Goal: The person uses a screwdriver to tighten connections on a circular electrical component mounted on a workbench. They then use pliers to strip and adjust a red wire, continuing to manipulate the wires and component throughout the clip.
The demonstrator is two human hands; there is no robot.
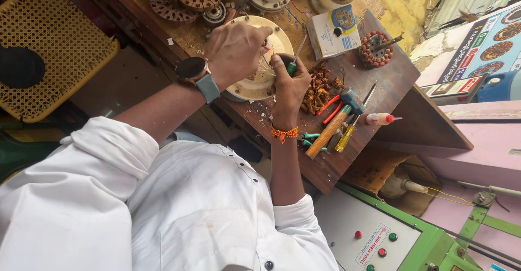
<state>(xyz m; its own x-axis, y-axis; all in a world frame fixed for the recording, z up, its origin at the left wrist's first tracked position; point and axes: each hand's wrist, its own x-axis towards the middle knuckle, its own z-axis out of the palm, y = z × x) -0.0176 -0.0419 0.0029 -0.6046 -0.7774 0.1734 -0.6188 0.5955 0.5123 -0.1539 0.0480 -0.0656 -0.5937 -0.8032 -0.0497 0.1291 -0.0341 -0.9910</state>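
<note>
My left hand (236, 48), with a dark watch on the wrist, rests on a round cream-coloured fan motor housing (279, 37) and pinches thin wires over it. My right hand (290, 81), with an orange thread band at the wrist, grips a green-handled screwdriver (293, 64) whose shaft points up and away over the housing. Both hands meet at the housing's right side. What lies under the left palm is hidden.
On the wooden bench (391, 81) lie a pile of old copper winding (317, 92), a hammer (336, 121), red-handled pliers (332, 108), a yellow screwdriver (347, 135), a small glue bottle (380, 119), a box (332, 32) and wound stators (375, 48). A green-edged control panel (374, 238) stands lower right.
</note>
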